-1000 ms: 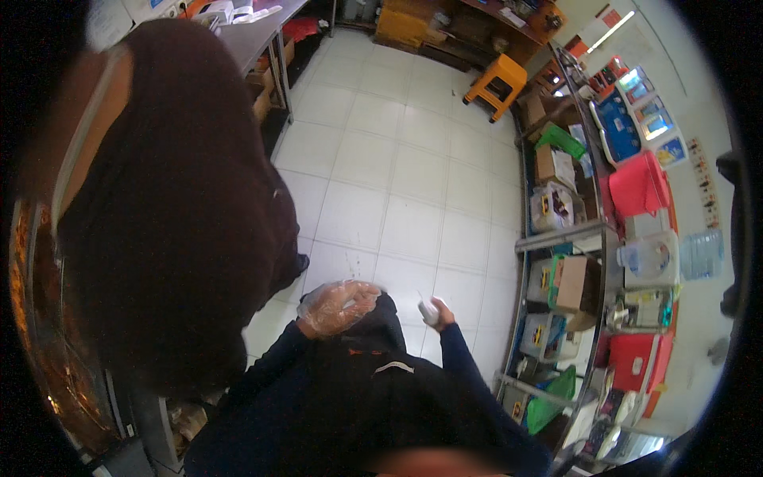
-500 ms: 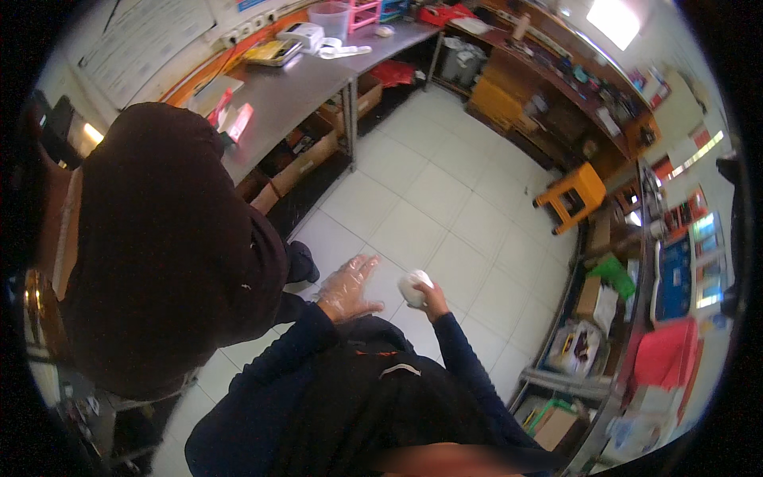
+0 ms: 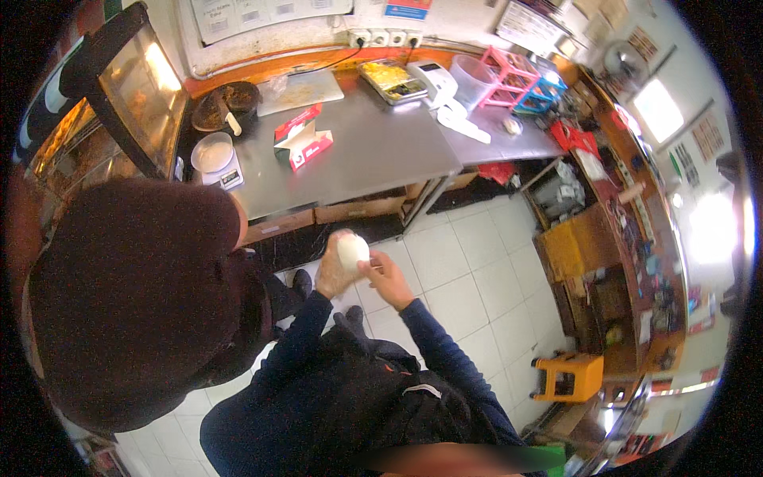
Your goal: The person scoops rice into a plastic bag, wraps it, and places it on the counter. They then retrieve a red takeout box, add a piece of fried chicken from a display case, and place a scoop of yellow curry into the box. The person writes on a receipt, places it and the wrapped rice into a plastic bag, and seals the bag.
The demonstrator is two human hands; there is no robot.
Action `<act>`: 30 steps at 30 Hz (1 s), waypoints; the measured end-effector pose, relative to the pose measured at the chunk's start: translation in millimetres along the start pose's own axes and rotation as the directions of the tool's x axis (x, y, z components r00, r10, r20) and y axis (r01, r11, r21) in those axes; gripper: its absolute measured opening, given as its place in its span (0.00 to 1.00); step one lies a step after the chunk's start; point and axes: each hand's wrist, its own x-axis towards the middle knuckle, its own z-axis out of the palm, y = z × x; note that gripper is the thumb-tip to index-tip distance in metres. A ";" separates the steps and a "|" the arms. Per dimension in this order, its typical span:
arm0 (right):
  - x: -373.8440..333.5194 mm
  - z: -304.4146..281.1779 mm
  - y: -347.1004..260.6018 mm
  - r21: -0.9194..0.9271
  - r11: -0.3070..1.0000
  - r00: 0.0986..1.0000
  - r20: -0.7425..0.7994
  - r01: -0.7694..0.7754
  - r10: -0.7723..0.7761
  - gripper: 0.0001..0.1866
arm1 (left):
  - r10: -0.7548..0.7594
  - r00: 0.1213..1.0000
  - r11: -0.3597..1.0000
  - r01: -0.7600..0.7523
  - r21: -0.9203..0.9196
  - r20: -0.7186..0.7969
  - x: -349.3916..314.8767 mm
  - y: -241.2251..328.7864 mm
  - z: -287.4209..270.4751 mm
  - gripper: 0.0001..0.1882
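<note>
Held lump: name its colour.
The lump is white, best seen in the head view.

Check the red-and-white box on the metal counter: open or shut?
Open: the red-and-white box has its flaps splayed apart, showing its pale inside. How full it is, I cannot tell.

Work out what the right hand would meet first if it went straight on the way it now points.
The right hand would likely meet the white rounded object in the left hand; it seems to be touching that object, though depth is hard to judge.
</note>
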 end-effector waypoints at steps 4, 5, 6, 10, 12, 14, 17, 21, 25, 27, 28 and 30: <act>52.8 -90.2 13.1 -0.059 0.998 0.996 -0.072 0.039 -0.043 0.21 | -0.418 0.893 0.555 0.105 -0.825 -0.167 119.8 -44.1 0.5 0.35; 61.5 -109.3 22.0 0.065 0.993 0.986 -0.129 -0.095 0.103 0.18 | -0.453 0.840 0.663 0.092 -0.743 -0.300 156.3 -56.5 -6.0 0.38; 66.7 -126.2 33.0 0.087 0.978 0.962 -0.181 -0.192 0.205 0.17 | -0.435 0.763 0.812 0.102 -0.575 -0.479 195.0 -68.8 -13.3 0.40; 89.0 -172.8 86.1 0.148 0.900 0.897 -0.111 -0.410 0.427 0.17 | 0.077 0.882 0.856 0.181 0.484 -0.465 287.0 -121.4 -58.4 0.43; 107.6 -192.5 107.9 0.127 0.846 0.850 -0.036 -0.518 0.526 0.16 | 0.021 0.880 0.873 0.216 0.438 -0.475 320.7 -149.0 -67.6 0.42; 140.0 -216.7 120.4 0.098 0.811 0.816 0.100 -0.577 0.569 0.13 | -0.058 0.892 0.830 0.292 0.475 -0.448 337.6 -174.0 -68.0 0.41; 207.3 -250.3 115.2 -0.043 0.868 0.853 0.168 -0.494 0.494 0.13 | -0.336 0.790 0.762 0.548 0.346 -0.512 351.9 -197.9 -69.1 0.35; 332.2 -232.3 68.3 -0.317 0.947 0.954 0.296 0.053 0.046 0.13 | -0.545 0.824 0.718 0.553 0.422 -0.153 350.5 -209.9 -58.7 0.34; 439.6 -130.7 9.4 -0.411 0.828 0.903 0.356 0.382 -0.240 0.16 | -0.511 0.852 0.747 0.507 0.430 -0.116 332.5 -203.8 -4.6 0.43; 459.1 -87.3 -5.4 -0.506 0.769 0.896 0.399 0.390 -0.192 0.18 | -0.392 0.892 0.575 0.428 0.697 -0.225 326.8 -191.8 26.3 0.50; 464.5 -70.7 -8.8 -0.586 0.702 0.899 0.394 0.406 -0.191 0.20 | -0.373 0.882 0.502 0.454 0.736 -0.290 325.4 -183.3 32.4 0.51; 470.3 -57.7 -6.8 -0.650 0.641 0.893 0.428 0.409 -0.136 0.22 | -0.448 0.814 0.346 0.540 0.767 -0.371 325.9 -163.8 37.0 0.53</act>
